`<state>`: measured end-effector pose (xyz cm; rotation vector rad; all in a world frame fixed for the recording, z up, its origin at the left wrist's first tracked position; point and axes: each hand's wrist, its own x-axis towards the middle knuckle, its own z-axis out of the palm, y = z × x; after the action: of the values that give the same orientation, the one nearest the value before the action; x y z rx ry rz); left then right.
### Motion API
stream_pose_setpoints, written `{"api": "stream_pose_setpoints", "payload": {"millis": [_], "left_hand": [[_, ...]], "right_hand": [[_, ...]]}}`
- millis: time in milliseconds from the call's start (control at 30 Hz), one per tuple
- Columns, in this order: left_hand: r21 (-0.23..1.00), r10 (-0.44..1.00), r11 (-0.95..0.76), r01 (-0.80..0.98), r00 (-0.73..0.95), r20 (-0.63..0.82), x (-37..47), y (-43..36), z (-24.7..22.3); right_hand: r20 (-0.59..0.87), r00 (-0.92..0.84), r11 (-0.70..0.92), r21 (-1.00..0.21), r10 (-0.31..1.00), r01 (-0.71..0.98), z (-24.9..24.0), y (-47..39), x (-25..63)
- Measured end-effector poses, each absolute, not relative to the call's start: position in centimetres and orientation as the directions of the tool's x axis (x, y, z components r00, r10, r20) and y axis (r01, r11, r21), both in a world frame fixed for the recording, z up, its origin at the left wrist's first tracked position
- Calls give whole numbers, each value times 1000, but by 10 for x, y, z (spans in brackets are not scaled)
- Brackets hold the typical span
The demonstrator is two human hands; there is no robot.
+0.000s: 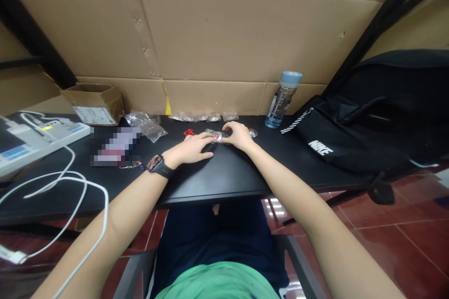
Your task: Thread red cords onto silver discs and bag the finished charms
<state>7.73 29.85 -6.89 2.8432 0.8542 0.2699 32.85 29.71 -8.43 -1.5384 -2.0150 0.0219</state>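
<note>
A small clear plastic packet (218, 135) with something red and white inside lies on the black table between my hands. My left hand (192, 148) rests palm down with its fingers stretched out, fingertips at the packet's left side. My right hand (240, 135) arches over the packet's right side, thumb and forefinger apart, the thumb at its edge. The other fingers of that hand are partly hidden. A red cord (189, 132) lies just beyond my left hand. Close behind my right hand is a small round clear item (253, 133).
Several clear packets (196, 116) line the back edge by the cardboard wall. An empty-looking plastic bag (146, 126), an open cardboard box (96, 102) and a power strip (42, 142) with white cables are left. A water bottle (280, 100) and black bag (351, 126) stand right.
</note>
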Motion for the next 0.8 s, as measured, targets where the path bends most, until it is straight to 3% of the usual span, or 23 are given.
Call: {"api": "stream_pose_setpoints", "payload": {"millis": [267, 467, 800], "left_hand": [[205, 559, -823, 530, 820, 123, 76, 300, -71], [116, 614, -789, 603, 769, 179, 77, 301, -73], [88, 650, -760, 644, 751, 115, 75, 298, -71]], "right_hand": [[455, -108, 244, -250, 884, 937, -84, 296, 307], [436, -228, 340, -199, 871, 919, -77, 291, 314], [404, -247, 282, -29, 881, 959, -79, 283, 298]]}}
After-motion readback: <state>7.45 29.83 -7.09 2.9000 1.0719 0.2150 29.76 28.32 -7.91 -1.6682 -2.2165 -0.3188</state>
